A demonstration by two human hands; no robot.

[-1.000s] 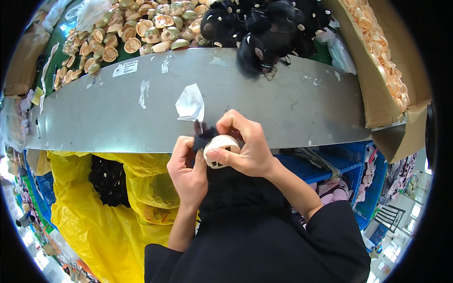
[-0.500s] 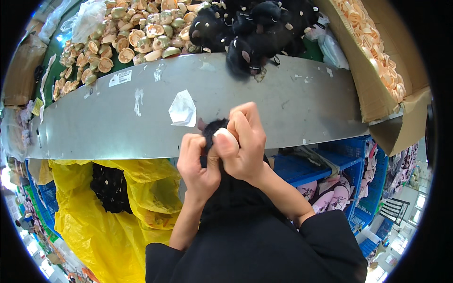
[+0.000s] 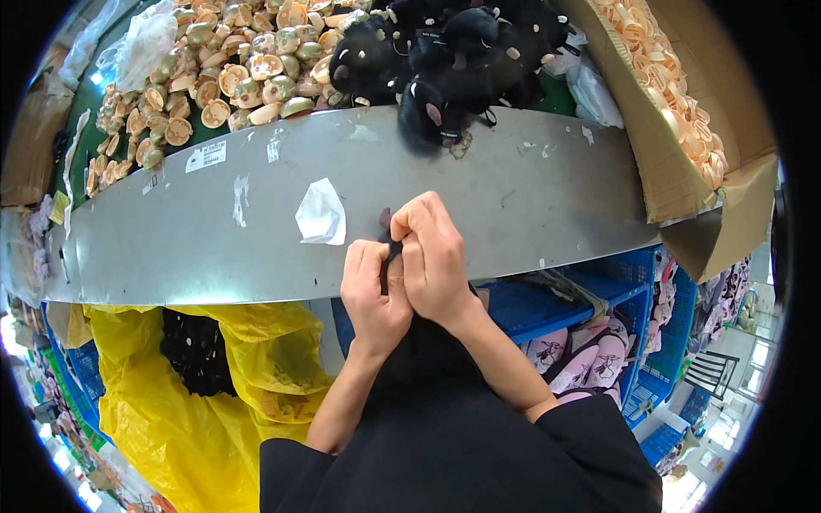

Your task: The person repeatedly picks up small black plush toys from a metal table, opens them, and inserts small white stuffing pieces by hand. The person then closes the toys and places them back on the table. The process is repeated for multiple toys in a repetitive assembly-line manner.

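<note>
Both hands are closed on one small black plush piece (image 3: 392, 250), held just over the near edge of the metal table (image 3: 505, 197). My left hand (image 3: 373, 289) pinches its left side, with the thumb against my right hand (image 3: 434, 263). The fingers of my right hand curl over its upper right side. A pinkish-brown ear (image 3: 385, 218) pokes out above the fingers, while most of the plush is hidden. Whether a cream plastic part is still inside the grip cannot be seen.
Half-round plastic shells (image 3: 231, 79) and black plush pieces (image 3: 470, 38) lie heaped at the back. A carton (image 3: 671, 175) of cream plastic parts stands at right. White paper (image 3: 321, 215) lies left of my hands. Below are a yellow bag (image 3: 154, 427) and blue crates (image 3: 522, 312).
My hands have drawn closer together around the plush. The cream rounded part seen by my right thumb is now out of sight. The ear points more upward, and the view has shifted slightly.
</note>
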